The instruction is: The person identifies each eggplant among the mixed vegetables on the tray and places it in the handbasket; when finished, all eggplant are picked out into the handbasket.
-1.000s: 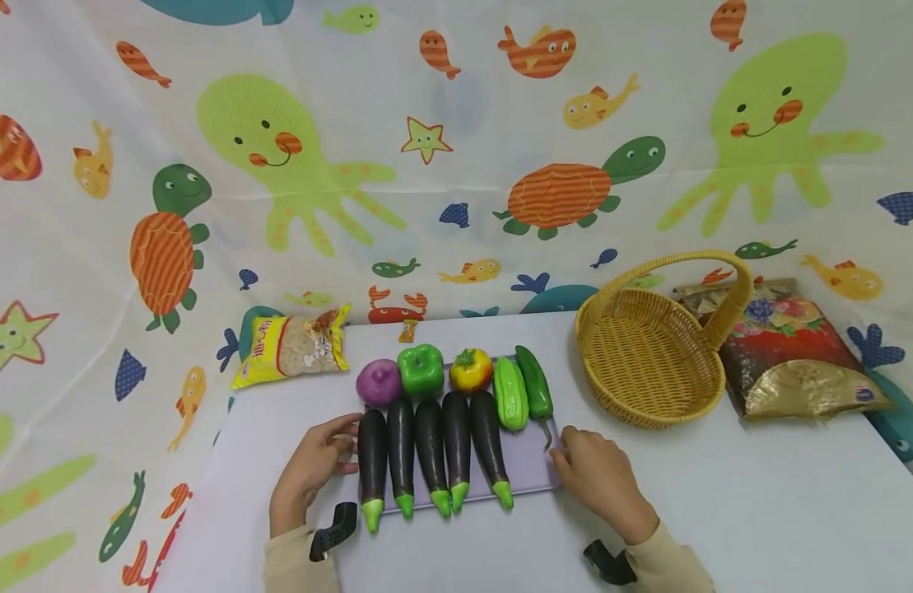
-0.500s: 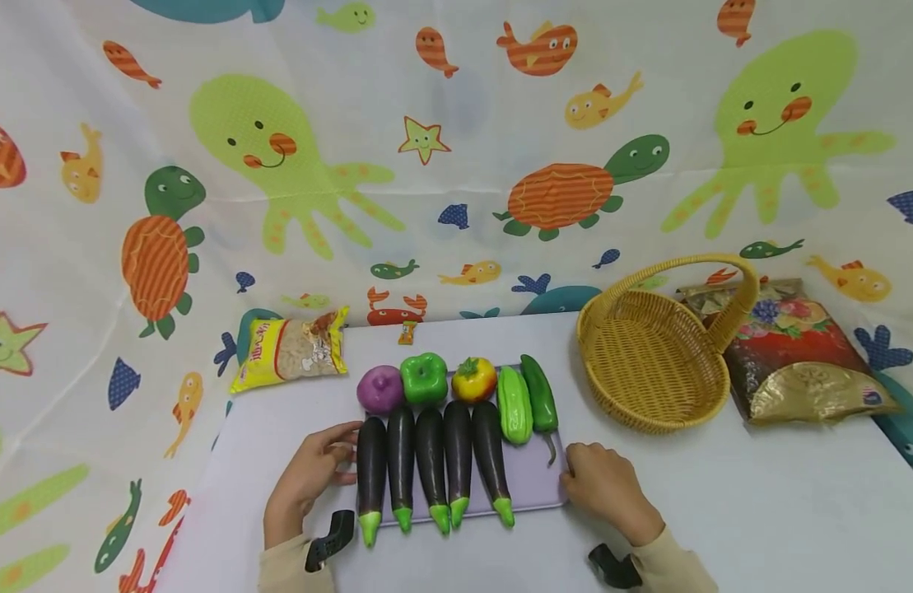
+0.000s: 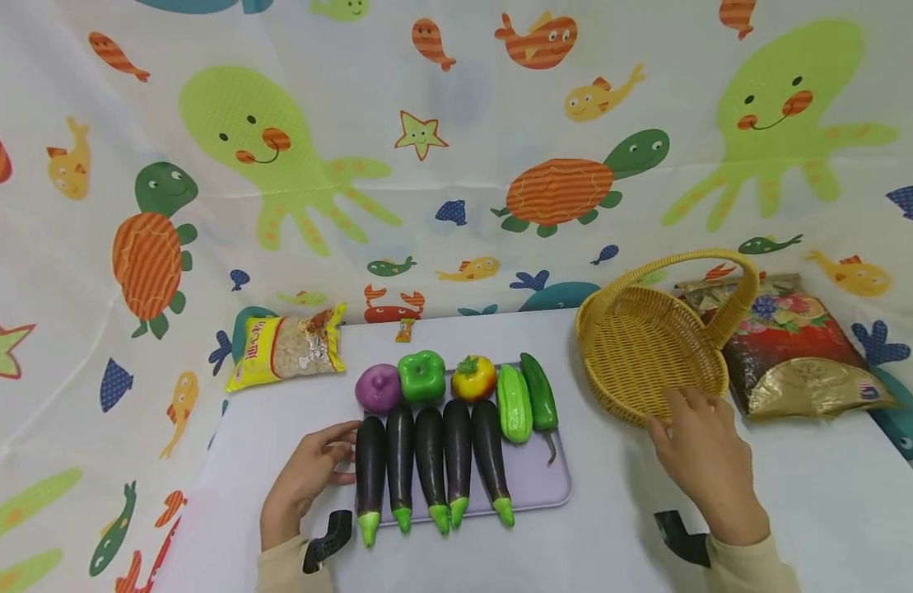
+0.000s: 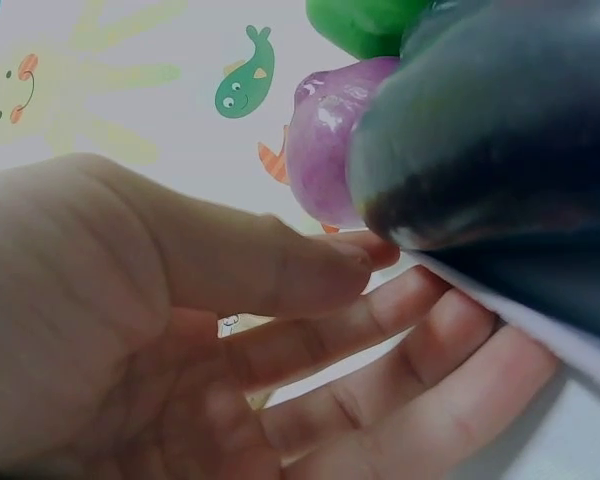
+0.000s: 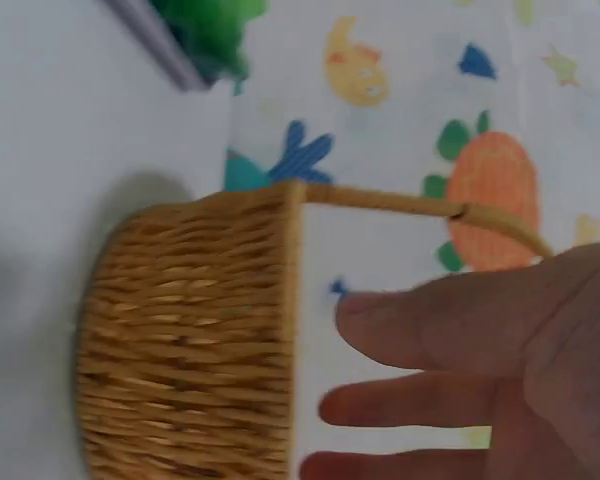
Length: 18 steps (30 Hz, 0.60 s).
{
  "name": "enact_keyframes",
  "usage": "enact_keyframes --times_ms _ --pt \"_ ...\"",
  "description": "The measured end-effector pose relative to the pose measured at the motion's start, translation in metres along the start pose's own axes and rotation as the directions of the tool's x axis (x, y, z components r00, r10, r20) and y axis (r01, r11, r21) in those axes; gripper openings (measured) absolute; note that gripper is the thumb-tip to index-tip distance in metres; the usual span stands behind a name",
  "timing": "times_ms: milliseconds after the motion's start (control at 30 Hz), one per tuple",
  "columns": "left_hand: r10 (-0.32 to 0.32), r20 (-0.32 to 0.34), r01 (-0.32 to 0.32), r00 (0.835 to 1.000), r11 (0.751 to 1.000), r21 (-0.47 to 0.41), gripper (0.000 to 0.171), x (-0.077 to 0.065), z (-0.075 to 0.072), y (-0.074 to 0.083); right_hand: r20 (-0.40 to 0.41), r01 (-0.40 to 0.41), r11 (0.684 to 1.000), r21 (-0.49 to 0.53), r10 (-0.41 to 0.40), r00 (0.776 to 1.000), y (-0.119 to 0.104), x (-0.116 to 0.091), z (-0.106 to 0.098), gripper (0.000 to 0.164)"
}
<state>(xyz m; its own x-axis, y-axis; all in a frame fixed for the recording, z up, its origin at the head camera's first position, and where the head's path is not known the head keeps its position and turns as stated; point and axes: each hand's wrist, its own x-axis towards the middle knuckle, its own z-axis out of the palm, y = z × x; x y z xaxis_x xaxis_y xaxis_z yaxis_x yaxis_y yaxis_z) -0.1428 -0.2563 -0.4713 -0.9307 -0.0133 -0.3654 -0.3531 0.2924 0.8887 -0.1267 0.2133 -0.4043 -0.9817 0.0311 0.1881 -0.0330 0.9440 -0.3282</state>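
My left hand (image 3: 311,469) is at the left edge of a lilac tray (image 3: 538,486). In the left wrist view its fingertips (image 4: 525,350) touch the tray's edge, right beside the leftmost eggplant (image 3: 370,469). The thumb stands apart from the fingers. Several dark eggplants lie side by side on the tray. Behind them are a purple onion (image 3: 378,388), a green bell pepper (image 3: 422,376) and a yellow-red tomato (image 3: 473,377). A cucumber (image 3: 514,403) and a green chili (image 3: 539,393) lie to the right. My right hand (image 3: 704,457) is over the near rim of a wicker basket (image 3: 641,346), fingers extended and holding nothing.
A yellow snack bag (image 3: 289,347) lies at the back left, with a small orange packet (image 3: 404,330) near it. Right of the basket is a red and gold bag (image 3: 804,354). The basket's tall handle (image 3: 671,258) arches upward. A sea-animal printed cloth (image 3: 456,165) hangs behind the table.
My right hand has left the tray's right edge and moved right to the basket's near rim. My left hand stays at the tray's left edge. Earlier the tray slid slightly toward me.
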Motion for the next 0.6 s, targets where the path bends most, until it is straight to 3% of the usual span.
enact_keyframes --times_ms 67,133,233,400,600 --pt "-0.001 0.003 0.001 1.000 1.000 -0.005 0.041 -0.001 0.000 0.000 0.101 -0.025 1.000 0.008 0.024 0.995 0.008 0.001 0.007 0.037" --pt "-0.001 0.012 0.001 1.000 1.000 -0.008 0.041 -0.002 0.001 0.000 0.144 -0.023 1.000 0.016 0.020 0.989 0.014 0.002 0.014 0.027" --pt "0.004 0.023 -0.003 1.000 1.000 -0.014 0.041 -0.004 0.001 0.001 0.100 0.048 0.999 0.024 -0.051 0.994 0.020 0.003 0.021 0.012" --pt "0.016 0.020 -0.015 1.000 1.000 -0.017 0.041 -0.005 0.000 0.002 0.051 0.161 0.987 0.008 -0.161 0.986 0.023 0.007 0.022 0.020" --pt "0.009 0.023 -0.008 1.000 1.000 -0.023 0.041 -0.008 -0.003 0.001 0.239 0.180 0.982 0.058 -0.188 0.952 0.021 0.005 0.011 0.018"
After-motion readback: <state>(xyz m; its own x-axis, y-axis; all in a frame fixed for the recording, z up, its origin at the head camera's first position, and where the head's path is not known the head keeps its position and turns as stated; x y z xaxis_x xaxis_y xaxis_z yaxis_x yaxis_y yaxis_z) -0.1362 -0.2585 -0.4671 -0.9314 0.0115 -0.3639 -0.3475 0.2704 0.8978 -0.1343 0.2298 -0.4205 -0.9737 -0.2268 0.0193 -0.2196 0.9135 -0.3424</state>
